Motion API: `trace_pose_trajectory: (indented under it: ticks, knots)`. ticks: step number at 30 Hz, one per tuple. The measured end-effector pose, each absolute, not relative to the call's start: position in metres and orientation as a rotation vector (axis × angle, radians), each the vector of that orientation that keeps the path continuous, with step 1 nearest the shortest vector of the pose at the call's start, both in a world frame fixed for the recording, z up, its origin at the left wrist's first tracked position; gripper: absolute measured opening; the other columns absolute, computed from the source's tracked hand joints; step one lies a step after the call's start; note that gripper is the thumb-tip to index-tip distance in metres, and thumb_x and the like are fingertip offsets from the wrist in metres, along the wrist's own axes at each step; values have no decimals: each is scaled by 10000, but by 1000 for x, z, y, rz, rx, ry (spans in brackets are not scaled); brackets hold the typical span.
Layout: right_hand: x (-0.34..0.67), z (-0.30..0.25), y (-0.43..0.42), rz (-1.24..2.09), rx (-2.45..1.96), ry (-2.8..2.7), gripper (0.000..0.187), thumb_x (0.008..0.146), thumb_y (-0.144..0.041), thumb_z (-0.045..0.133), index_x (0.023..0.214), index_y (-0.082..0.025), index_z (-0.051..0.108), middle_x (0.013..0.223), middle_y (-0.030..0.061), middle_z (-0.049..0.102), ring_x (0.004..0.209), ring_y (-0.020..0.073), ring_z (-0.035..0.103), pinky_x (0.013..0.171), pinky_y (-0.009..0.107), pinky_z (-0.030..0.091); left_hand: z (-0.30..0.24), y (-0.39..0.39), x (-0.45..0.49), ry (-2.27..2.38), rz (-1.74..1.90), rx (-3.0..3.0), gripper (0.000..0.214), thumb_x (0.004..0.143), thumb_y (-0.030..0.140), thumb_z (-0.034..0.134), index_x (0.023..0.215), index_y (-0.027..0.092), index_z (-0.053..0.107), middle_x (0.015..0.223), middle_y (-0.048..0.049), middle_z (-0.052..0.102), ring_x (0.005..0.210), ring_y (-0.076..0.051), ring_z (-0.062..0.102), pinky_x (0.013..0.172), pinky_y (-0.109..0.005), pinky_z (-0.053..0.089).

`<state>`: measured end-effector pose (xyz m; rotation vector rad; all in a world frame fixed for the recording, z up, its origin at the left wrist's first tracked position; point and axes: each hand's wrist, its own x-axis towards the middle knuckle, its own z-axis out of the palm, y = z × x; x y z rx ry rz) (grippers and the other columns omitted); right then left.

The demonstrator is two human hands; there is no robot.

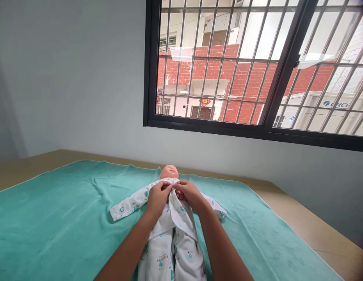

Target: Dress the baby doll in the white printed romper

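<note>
A baby doll [169, 171] lies on its back, its head toward the wall. It wears a white printed baby shirt [130, 203] with the sleeves spread to both sides, and white printed pants [161, 257]. At the shirt's front, just below the neck, my left hand [158, 197] pinches the fabric. My right hand [189, 193] meets it there, its thumb and finger closed on the other edge of the front. Below my hands the front edges part in a slit. Any fastener between my fingertips is hidden.
A green blanket [67, 218] covers most of the wooden table [287, 203]. Behind the table stands a pale wall [82, 78] with a dark-framed window [207, 125] and metal bars.
</note>
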<state>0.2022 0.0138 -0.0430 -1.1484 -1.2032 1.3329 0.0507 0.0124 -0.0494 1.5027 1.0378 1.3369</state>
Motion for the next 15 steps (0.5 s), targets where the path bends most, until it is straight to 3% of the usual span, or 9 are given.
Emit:
trace_pose_trajectory:
  ticks: [6,15]
  knots:
    - [205,-45,16,1402,-1103,-1130,200,688,-272,773,730,-139,629,572,-31,561,492,51,489,478,154,408,-47,10,50,979,1290,1398,261,744,393,640,807,142,679,573,28,576,503,-93,447,521,-223,367]
    - [204,-43,13,1414,-1091,-1152,221,680,-275,817,757,-121,678,582,-15,585,517,56,497,489,158,402,-44,8,50,968,1288,1311,224,723,357,661,800,148,638,513,69,489,455,-62,380,447,-189,295]
